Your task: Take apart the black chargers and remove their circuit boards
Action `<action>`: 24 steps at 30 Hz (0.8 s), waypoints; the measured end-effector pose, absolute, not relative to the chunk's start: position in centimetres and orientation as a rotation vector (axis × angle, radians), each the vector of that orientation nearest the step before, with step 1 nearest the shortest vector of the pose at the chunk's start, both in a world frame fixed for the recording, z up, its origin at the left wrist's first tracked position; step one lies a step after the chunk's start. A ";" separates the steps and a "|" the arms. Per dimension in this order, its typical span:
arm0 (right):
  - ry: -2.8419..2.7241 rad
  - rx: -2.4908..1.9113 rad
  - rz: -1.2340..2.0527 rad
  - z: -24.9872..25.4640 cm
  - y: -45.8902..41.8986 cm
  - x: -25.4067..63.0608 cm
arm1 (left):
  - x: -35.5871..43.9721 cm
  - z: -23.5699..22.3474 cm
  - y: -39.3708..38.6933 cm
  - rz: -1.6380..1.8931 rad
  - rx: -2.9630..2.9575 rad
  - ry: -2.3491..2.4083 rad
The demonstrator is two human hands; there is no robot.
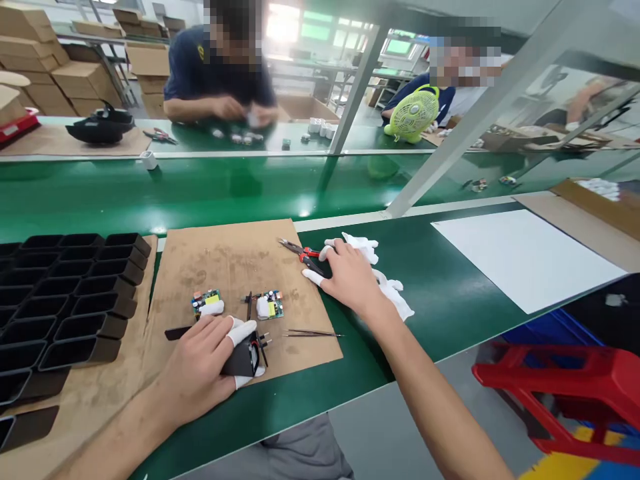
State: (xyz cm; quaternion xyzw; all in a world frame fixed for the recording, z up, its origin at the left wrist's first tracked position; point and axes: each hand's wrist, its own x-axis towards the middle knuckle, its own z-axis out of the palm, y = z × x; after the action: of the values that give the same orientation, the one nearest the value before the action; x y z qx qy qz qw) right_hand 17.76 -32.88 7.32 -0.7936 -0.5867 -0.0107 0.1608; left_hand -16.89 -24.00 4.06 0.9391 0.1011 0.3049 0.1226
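My left hand (210, 363), wearing white finger cots, is closed around a black plastic adapter case (241, 359) at the front of the cardboard sheet. Metal pins and a thin black plate show at the case's right end. My right hand (350, 273), also in finger cots, has its thumb and fingers on either side of the handles of the red-and-black pliers (301, 252); the handle ends are partly hidden. Two small circuit boards, one on the left (207, 302) and one on the right (271, 305), lie behind the case. Tweezers (314, 333) rest to its right.
Rows of black open cases (95, 303) stand at left. White gloves (395, 293) lie beside my right wrist, and a white sheet (530, 260) farther right. A slanted metal post (450, 107) rises behind. Co-workers sit across the green bench; a red stool (560, 393) stands below right.
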 end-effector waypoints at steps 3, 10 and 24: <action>-1.713 -2.261 0.024 6.8 -30.6 17.9 | -16.8 4.1 -24.0 0.912 2.738 0.296; -1.724 -2.063 0.169 10.7 -34.9 15.6 | -16.8 5.1 -23.4 1.050 2.756 0.446; -1.842 -1.758 0.591 12.8 -41.3 8.3 | -17.1 6.0 -22.4 1.148 2.785 0.615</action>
State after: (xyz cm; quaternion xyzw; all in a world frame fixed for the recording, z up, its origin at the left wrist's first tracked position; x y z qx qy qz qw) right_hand 8.29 -41.30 12.85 -0.6493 -0.6803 0.2181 0.2607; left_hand -17.10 -22.41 5.99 0.9053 0.2000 0.3733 0.0335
